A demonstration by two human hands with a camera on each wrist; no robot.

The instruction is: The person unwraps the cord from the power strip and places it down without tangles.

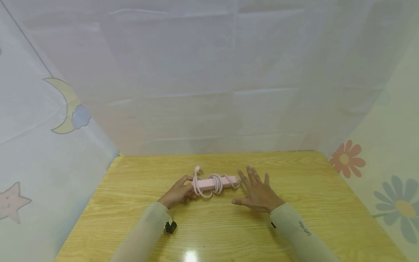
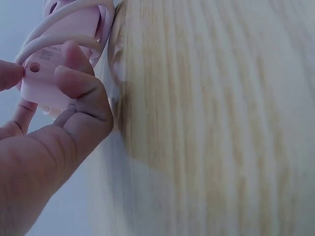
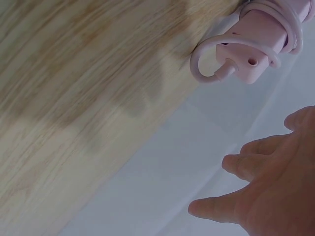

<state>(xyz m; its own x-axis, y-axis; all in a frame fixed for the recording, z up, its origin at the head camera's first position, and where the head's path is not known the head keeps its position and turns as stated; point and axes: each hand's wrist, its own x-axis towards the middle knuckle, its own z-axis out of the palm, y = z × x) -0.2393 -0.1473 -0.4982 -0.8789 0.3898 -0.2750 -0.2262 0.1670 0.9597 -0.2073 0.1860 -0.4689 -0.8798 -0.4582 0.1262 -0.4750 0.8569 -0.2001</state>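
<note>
Pale sleeves (image 1: 140, 233) are seen nearest the head camera, with a small black device (image 1: 170, 227) worn at the left wrist. Between the two hands a pink power strip (image 1: 205, 183) is held at the table (image 1: 216, 233); whether its weight is fully borne by the wood cannot be told. Its cord (image 1: 217, 183) is wound round the middle, with a looser loop beside the left fingers and a short bend at the end facing the right hand. The plug (image 1: 198, 169) is seen just beyond the left fingertips. One end of the strip is gripped by the left hand (image 1: 178, 193), with fingers curled against the body. The right hand (image 1: 258, 193) is spread with nothing held, just beside the other end and apart from it.

For good handling, it is judged, the body rather than the cord should be gripped, so that the coils are not pulled loose, and the far end is best steadied from the right hand's side. By the loose loop and plug, the left fingers could easily be hindered.

Beyond both hands a pale sheet (image 1: 209, 91) is hung. Left of the left hand, a moon (image 1: 67, 123) and a star (image 1: 11, 202) are printed; right of the right hand, a red flower (image 1: 347, 159) and a blue-grey flower (image 1: 404, 207) are shown
</note>
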